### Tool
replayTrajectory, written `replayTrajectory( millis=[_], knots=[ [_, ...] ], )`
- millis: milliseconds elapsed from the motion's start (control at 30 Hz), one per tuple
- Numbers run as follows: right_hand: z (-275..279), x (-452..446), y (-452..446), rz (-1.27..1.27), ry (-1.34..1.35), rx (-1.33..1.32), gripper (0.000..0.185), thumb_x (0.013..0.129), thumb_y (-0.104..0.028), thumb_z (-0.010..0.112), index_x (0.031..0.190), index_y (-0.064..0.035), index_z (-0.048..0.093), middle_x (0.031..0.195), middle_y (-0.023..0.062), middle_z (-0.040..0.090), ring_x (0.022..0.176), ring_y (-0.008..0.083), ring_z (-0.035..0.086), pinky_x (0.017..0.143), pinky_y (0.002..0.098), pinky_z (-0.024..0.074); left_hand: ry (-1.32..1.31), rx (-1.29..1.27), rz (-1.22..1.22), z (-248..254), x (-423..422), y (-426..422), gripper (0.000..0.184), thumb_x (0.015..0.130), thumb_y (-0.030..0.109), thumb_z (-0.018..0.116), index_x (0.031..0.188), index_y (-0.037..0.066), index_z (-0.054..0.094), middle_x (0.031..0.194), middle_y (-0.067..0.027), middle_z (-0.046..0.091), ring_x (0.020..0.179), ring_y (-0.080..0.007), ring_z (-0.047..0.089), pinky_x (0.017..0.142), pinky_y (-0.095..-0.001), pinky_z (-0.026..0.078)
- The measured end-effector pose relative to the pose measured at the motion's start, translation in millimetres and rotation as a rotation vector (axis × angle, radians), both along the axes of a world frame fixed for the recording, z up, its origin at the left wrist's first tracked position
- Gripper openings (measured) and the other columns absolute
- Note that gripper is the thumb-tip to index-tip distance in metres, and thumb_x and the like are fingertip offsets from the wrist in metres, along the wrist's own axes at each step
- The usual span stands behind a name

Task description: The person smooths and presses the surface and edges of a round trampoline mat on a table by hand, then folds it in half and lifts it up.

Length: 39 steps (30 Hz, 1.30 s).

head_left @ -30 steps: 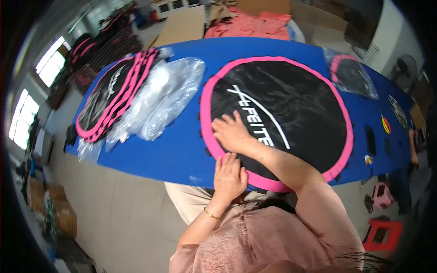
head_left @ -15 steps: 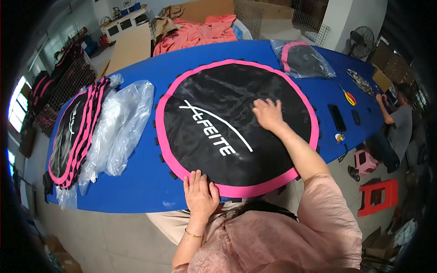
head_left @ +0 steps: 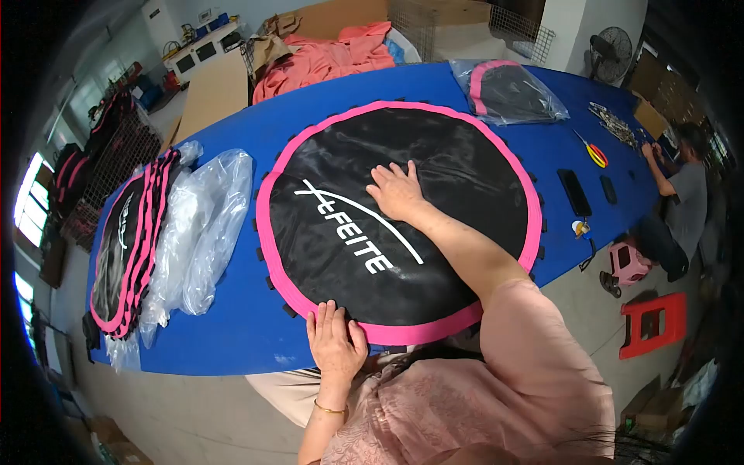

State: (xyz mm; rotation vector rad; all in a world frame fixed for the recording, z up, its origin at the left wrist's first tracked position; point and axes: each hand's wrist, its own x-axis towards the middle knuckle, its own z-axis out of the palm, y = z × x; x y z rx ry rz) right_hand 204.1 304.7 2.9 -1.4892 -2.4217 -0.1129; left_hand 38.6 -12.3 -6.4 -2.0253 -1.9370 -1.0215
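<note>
A round black trampoline mat [head_left: 457,232] with a pink border and small black tabs around its edge lies flat on the blue table [head_left: 256,341]. White lettering and a curved line mark its left half. My left hand [head_left: 337,341] rests on the pink border at the near left edge, fingers extended and the thumb apart. On the black surface, near the middle, my right hand [head_left: 397,191] lies palm down with its fingers spread. Neither hand grips anything.
Left of the mat are clear plastic bags [head_left: 205,232] and a stack of similar mats [head_left: 128,248]. A bagged mat [head_left: 508,91] lies at the back right. Yellow-red snips [head_left: 595,153] and a phone [head_left: 573,192] lie at right. Another person [head_left: 683,194] sits beyond; a red stool [head_left: 653,325] stands below.
My right hand has slid left across the mat, from its right half to near the middle. My left hand stays on the border. The view has shifted slightly.
</note>
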Motion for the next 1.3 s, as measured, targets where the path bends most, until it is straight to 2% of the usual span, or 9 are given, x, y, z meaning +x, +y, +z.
replayTrajectory(
  millis=[200, 233, 433, 600, 667, 833, 1000, 1100, 1300],
  knots=[
    [6, 101, -6, -0.155, -0.089, 0.088, 0.036, 0.106, -0.032, 0.047, 0.129, -0.0112, 0.065, 0.139, 0.0088, 0.059, 0.139, 0.0333, 0.049, 0.117, 0.07, 0.0287, 0.0, 0.022, 0.004, -2, 0, 0, 0.03, 0.089, 0.013, 0.066, 0.114, -0.002, 0.069, 0.125, -0.0254, 0.07, 0.124, -0.0431, 0.064, 0.115, -0.0561, 0.041],
    [20, 126, -16, -0.192, -0.261, 0.068, 0.041, 0.107, -0.037, 0.044, 0.134, -0.0124, 0.062, 0.14, 0.0058, 0.061, 0.134, 0.0297, 0.055, 0.114, 0.0664, 0.0319, -0.013, 0.024, 0.006, -2, 0, 0, 0.03, 0.089, 0.013, 0.066, 0.114, -0.002, 0.069, 0.125, -0.0254, 0.07, 0.124, -0.0431, 0.064, 0.115, -0.0561, 0.041],
    [-16, 216, -16, -0.579, -0.031, 0.074, 0.05, 0.108, -0.043, 0.043, 0.141, -0.009, 0.059, 0.154, 0.0084, 0.055, 0.141, 0.0364, 0.051, 0.115, 0.07, 0.0304, 0.003, -0.005, 0.023, -2, 1, 0, 0.031, 0.09, 0.016, 0.066, 0.114, -0.003, 0.07, 0.127, -0.0234, 0.071, 0.126, -0.0399, 0.064, 0.117, -0.0558, 0.04],
    [17, 112, -71, -0.135, -0.105, 0.046, 0.038, 0.104, -0.036, 0.051, 0.129, -0.0083, 0.058, 0.133, 0.0102, 0.062, 0.131, 0.0325, 0.055, 0.11, 0.0677, 0.037, -0.007, 0.019, 0.01, 1, 1, 0, 0.032, 0.09, 0.015, 0.066, 0.116, -0.003, 0.069, 0.127, -0.0246, 0.07, 0.126, -0.0418, 0.063, 0.116, -0.0559, 0.04],
    [27, 66, -103, 0.125, -0.259, 0.012, 0.037, 0.103, -0.032, 0.052, 0.129, -0.0069, 0.057, 0.138, 0.0106, 0.057, 0.133, 0.0319, 0.052, 0.112, 0.0658, 0.036, -0.014, 0.028, 0.006, -2, 0, 0, 0.032, 0.09, 0.014, 0.067, 0.118, -0.002, 0.068, 0.127, -0.0244, 0.069, 0.126, -0.0438, 0.062, 0.116, -0.0556, 0.04],
    [42, 3, -169, 0.532, -0.063, -0.187, 0.049, 0.105, -0.037, 0.055, 0.144, -0.0072, 0.058, 0.152, 0.0113, 0.055, 0.143, 0.0342, 0.047, 0.121, 0.0649, 0.0249, -0.13, -0.094, -0.022, 1, -15, -5, 0.038, 0.098, 0.025, 0.064, 0.125, -0.002, 0.067, 0.139, -0.0243, 0.064, 0.137, -0.0403, 0.055, 0.123, -0.057, 0.031],
    [33, -17, -116, 0.332, -0.231, -0.086, 0.049, 0.106, -0.033, 0.053, 0.149, -0.0089, 0.054, 0.154, 0.0091, 0.054, 0.146, 0.035, 0.043, 0.121, 0.0669, 0.0241, -0.029, -0.178, 0.174, 1, -40, -5, 0.048, 0.101, 0.03, 0.061, 0.137, -0.002, 0.061, 0.15, -0.0254, 0.055, 0.147, -0.0417, 0.044, 0.124, -0.0626, 0.025],
    [7, -40, -66, 0.165, 0.033, 0.044, 0.048, 0.106, -0.032, 0.053, 0.148, -0.0089, 0.055, 0.152, 0.0086, 0.055, 0.144, 0.0344, 0.045, 0.119, 0.0675, 0.0268, 0.006, -0.186, 0.179, 2, -36, -4, 0.049, 0.102, 0.032, 0.059, 0.137, -0.002, 0.061, 0.15, -0.0262, 0.055, 0.147, -0.0423, 0.044, 0.123, -0.0624, 0.026],
    [31, -120, -87, 0.424, -0.257, 0.013, 0.045, 0.106, -0.034, 0.053, 0.141, -0.0069, 0.058, 0.147, 0.0106, 0.056, 0.136, 0.0349, 0.052, 0.116, 0.0681, 0.0316, -0.026, -0.113, 0.187, 6, -35, -5, 0.045, 0.094, 0.023, 0.068, 0.132, -0.001, 0.064, 0.143, -0.0264, 0.06, 0.139, -0.0434, 0.053, 0.119, -0.0602, 0.033]
  ],
)
